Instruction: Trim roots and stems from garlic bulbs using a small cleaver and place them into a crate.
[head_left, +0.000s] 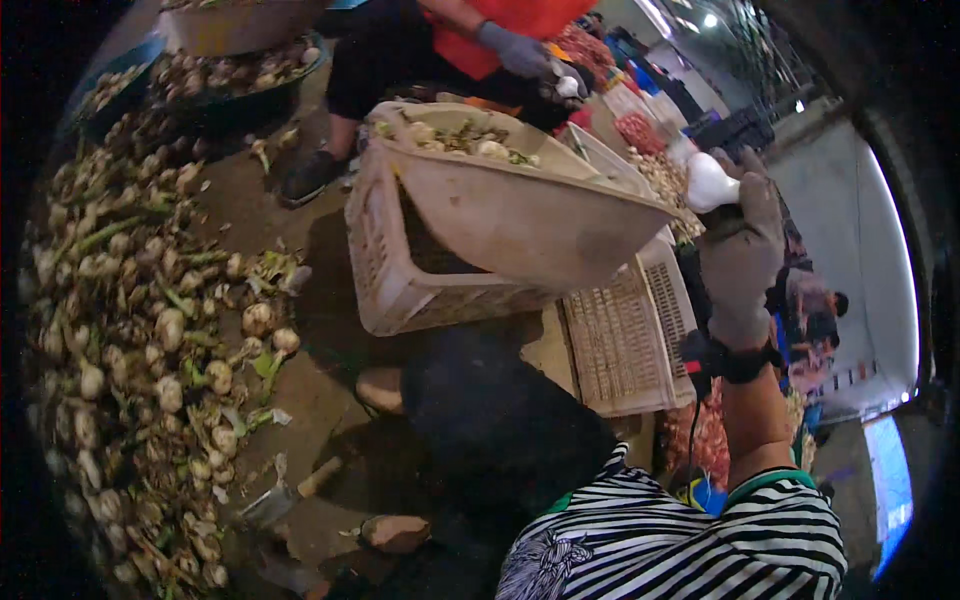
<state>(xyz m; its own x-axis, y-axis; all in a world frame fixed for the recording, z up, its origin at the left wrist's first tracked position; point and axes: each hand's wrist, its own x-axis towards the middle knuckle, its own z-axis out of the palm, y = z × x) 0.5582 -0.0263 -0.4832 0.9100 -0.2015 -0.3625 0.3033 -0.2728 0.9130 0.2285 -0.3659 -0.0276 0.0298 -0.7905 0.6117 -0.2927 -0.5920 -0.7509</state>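
In a grey work glove, my right hand (739, 262) holds a clean white garlic bulb (709, 184) by its short stem, with the arm stretched out on the right side of the view. A dark device (731, 361) is strapped around that wrist. My left hand is out of view. Before me a worn pale plastic basin (517, 210) rests tilted on a plastic crate (379, 259). Several garlic bulbs (491, 148) and leafy trimmings lie in it. Another slatted crate (611, 337) stands beside it, nearer my body.
A large heap of untrimmed garlic (165, 330) covers the floor on the left. A bladed tool (270, 505) lies near my shoes. A co-worker's gloved hand (517, 51) is beyond the basin, near another bulb (568, 86). Filled red mesh sacks (640, 131) lie farther off.
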